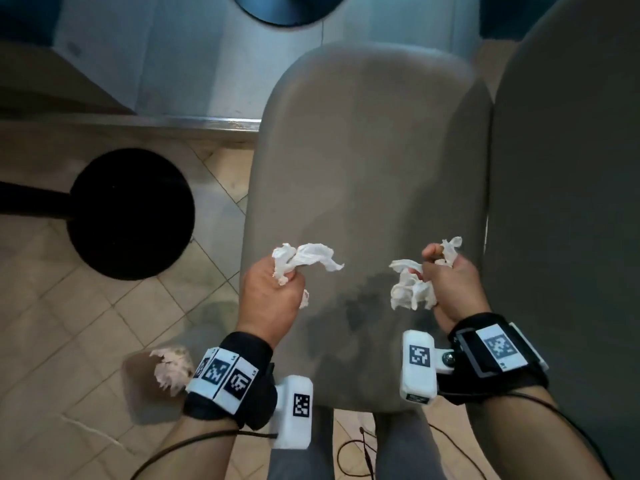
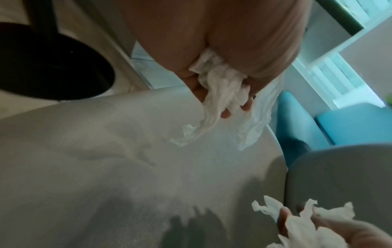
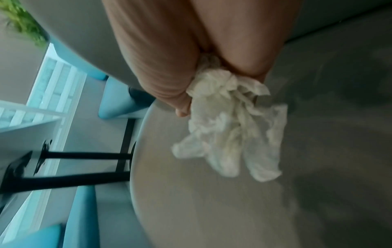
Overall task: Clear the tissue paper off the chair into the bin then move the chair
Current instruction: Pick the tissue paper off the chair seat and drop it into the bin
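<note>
Left hand [image 1: 268, 292]: fingers clenched round a crumpled white tissue wad [image 1: 304, 259].
Right hand [image 1: 450, 285]: fingers grasping another white tissue clump [image 1: 410, 289].
Grey padded chair seat [image 1: 363, 168]: beneath both fists, no tissue left on it.
Technique: keep fists tight so trailing ends don't tear loose; carry both to the bin.
Unclear: brownish container with paper [image 1: 162, 375], beside the left wrist, is probably the bin; blurred.

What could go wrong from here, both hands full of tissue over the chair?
1. Loose tails hang out of the left hand wad and the right hand wad; a scrap could tear or slip from either grip back onto the chair seat or the floor.
2. The bin sits low at the person's left, already holding tissue and partly hidden by the wrist; a tossed wad may miss.
</note>
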`<action>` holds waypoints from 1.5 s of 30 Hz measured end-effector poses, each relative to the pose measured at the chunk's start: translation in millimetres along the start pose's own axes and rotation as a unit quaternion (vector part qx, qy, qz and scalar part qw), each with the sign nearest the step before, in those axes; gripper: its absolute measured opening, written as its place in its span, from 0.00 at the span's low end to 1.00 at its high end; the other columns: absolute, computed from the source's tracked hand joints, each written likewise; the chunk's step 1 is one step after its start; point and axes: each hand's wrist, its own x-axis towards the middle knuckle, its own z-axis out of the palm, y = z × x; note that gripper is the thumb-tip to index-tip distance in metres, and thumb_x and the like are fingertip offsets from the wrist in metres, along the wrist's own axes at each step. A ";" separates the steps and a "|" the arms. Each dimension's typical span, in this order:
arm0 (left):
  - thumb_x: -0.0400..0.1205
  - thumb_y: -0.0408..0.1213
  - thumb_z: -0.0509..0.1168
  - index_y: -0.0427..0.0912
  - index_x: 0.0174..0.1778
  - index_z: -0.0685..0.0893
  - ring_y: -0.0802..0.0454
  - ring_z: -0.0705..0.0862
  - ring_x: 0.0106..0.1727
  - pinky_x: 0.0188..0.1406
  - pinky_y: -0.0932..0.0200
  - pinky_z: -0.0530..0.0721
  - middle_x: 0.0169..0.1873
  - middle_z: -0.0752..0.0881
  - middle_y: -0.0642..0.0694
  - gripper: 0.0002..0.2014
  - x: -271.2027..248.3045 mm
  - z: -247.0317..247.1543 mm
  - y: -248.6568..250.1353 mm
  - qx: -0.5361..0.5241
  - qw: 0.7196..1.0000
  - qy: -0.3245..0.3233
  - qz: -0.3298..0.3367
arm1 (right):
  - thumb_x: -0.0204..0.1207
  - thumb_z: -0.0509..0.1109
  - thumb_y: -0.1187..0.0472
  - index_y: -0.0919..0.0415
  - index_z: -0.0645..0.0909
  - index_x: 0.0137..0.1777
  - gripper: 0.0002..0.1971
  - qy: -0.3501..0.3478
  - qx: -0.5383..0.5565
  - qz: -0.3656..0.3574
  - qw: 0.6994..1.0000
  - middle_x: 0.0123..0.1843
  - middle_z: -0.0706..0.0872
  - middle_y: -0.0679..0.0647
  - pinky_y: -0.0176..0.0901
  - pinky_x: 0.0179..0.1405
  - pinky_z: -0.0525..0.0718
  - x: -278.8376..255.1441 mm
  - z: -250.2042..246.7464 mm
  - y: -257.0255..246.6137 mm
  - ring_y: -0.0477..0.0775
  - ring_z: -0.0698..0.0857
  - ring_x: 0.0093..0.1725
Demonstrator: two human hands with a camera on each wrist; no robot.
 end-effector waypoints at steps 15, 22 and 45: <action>0.79 0.18 0.59 0.70 0.74 0.69 0.61 0.85 0.53 0.52 0.65 0.82 0.55 0.84 0.55 0.39 -125.2 -17.7 -26.0 -0.108 0.977 0.165 -0.085 | 0.74 0.71 0.60 0.66 0.83 0.41 0.08 -0.173 -0.270 -0.048 0.946 0.20 0.71 0.53 0.43 0.26 0.72 -64.7 48.5 1.8 0.53 0.71 0.21; 0.75 0.19 0.59 0.40 0.39 0.89 0.47 0.90 0.46 0.39 0.56 0.88 0.41 0.91 0.55 0.16 -190.1 -51.0 -66.7 -0.209 0.934 0.249 -0.152 | 0.78 0.71 0.54 0.73 0.77 0.41 0.19 -0.254 -0.325 -0.064 0.909 0.24 0.67 0.54 0.39 0.20 0.69 -116.6 77.5 51.3 0.51 0.66 0.21; 0.85 0.50 0.65 0.43 0.47 0.87 0.57 0.86 0.31 0.29 0.70 0.78 0.31 0.89 0.45 0.14 -359.0 -209.6 -333.9 -0.267 0.855 0.324 -0.305 | 0.71 0.56 0.34 0.41 0.83 0.47 0.19 -0.335 -0.671 -0.138 0.648 0.37 0.80 0.51 0.51 0.41 0.78 -262.8 207.5 348.1 0.56 0.79 0.37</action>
